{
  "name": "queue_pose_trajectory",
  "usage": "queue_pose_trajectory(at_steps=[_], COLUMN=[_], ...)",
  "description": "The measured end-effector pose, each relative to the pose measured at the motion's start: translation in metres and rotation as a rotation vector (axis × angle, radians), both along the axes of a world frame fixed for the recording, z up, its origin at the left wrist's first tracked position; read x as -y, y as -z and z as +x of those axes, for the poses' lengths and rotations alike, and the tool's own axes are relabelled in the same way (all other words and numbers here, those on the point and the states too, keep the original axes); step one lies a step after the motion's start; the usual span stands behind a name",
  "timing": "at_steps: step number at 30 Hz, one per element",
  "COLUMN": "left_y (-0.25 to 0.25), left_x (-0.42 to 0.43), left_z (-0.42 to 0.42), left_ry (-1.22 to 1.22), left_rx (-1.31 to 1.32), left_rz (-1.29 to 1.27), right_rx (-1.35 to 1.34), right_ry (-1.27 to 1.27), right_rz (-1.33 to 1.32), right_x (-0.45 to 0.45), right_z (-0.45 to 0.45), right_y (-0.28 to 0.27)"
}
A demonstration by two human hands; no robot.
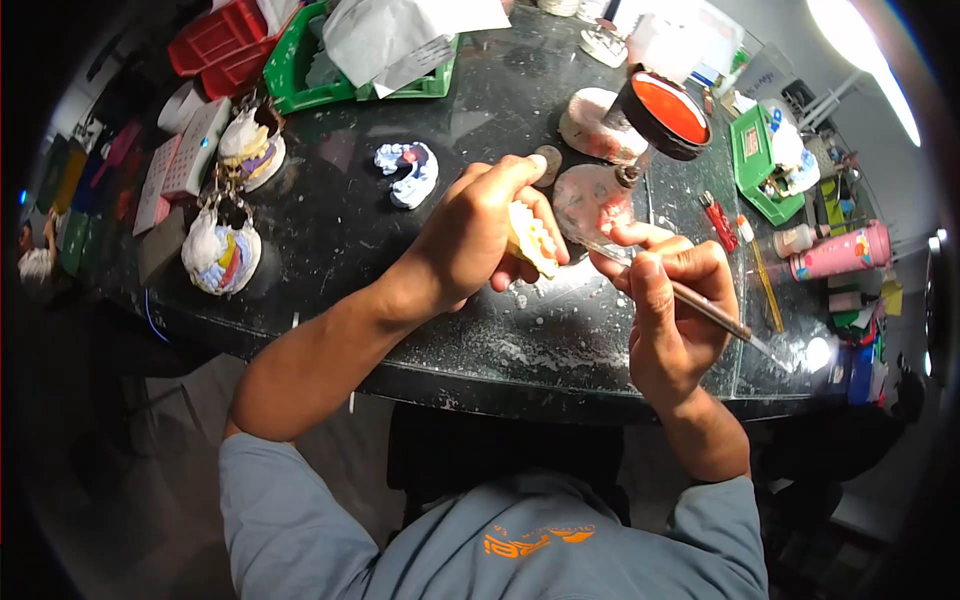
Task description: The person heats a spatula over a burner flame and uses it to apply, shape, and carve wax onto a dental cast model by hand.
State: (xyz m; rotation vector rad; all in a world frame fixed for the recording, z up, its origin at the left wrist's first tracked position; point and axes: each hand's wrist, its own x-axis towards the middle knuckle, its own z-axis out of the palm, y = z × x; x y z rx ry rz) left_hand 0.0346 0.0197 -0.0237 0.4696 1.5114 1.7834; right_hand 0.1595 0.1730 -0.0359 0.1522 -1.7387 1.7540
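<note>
My left hand point(480, 225) is closed around a pale yellow dental cast point(530, 240), its row of teeth turned toward the right. In my right hand point(680, 300) is a slim metal dental wax spatula point(708, 308), held like a pen. Its front end points at the cast; whether the tip touches it I cannot tell. Just beyond the hands stands a round, wax-stained base point(590, 200) with a metal nozzle point(627, 176). A dark pan of red wax point(672, 110) is above it. To the left of my left hand lies a bluish-white dental cast point(410, 180).
Two mounted dental models point(225, 255) stand at the left of the black table point(330, 230), near a white box point(195, 150). Green trays point(300, 75) are at the back left and right. A pink bottle point(845, 250) and red-handled tool point(718, 222) lie right. A bright lamp hangs upper right.
</note>
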Motion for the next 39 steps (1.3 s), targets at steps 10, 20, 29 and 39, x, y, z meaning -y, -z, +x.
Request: queue_pose_trajectory(at_steps=[10,20,29,39], left_y=[0.000,-0.001,0.004,0.003], left_x=[0.004,0.006,0.005,0.003], left_z=[0.003,0.003,0.001,0.003], left_ry=[-0.039,-0.017,-0.005,-0.013], left_rx=[-0.059,-0.117,-0.121,-0.156], left_rz=[0.041,0.062,0.070,0.055], right_rx=[-0.008,-0.032,-0.030,-0.048], right_ry=[-0.115,-0.009,-0.012,-0.043], right_rz=[-0.012,0.109,0.134,0.145], right_x=[0.008,0.007,0.005,0.005], right_z=[0.002,0.002,0.001,0.001], right_y=[0.005,0.006,0.007,0.007])
